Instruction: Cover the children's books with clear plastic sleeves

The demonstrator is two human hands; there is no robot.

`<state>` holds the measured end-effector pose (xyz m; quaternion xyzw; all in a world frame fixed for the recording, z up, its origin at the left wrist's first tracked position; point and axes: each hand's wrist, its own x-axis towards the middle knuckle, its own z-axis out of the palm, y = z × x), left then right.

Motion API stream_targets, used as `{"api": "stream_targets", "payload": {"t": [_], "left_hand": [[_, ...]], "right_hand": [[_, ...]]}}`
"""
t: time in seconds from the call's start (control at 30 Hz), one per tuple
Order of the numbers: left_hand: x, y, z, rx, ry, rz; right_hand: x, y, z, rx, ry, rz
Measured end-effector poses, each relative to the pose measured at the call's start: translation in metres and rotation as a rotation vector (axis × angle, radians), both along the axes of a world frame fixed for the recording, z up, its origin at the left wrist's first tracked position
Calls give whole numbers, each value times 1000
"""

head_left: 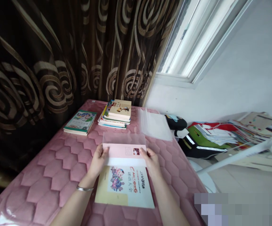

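A thin book (124,185) with a cartoon cover lies on the pink quilted surface (55,169) in front of me. A clear plastic cover sleeve (124,146) lies over its far end. My left hand (99,160) grips the sleeve's left edge with curled fingers. My right hand (152,160) grips its right edge the same way. A silver bracelet sits on my left wrist.
A stack of books (117,113) and a single green book (80,121) lie at the far end. Clear sleeves (154,124) lie to the right of the stack. A dark patterned curtain (55,56) hangs behind. Piled papers and bags (220,133) sit beyond the right edge.
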<state>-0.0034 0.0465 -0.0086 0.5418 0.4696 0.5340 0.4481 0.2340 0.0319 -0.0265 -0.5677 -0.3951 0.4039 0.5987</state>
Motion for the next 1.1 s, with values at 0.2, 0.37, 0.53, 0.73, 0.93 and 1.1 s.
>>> {"api": "stream_targets", "payload": {"t": [0.2, 0.37, 0.53, 0.73, 0.93, 1.1], "left_hand": [[-3, -3, 1, -75, -14, 18], [-4, -3, 0, -105, -88, 16], [-2, -1, -2, -82, -100, -7], [-2, -1, -4, -85, -72, 11], [-2, 0, -4, -64, -48, -3], [-1, -1, -1, -47, -42, -9]], "right_hand": [[-1, 0, 0, 14, -35, -21], [-1, 0, -2, 25, -51, -34], [-1, 0, -3, 32, -32, -21], [0, -1, -3, 36, -13, -6], [1, 0, -5, 25, -21, -4], [0, 1, -5, 49, -48, -29]]}}
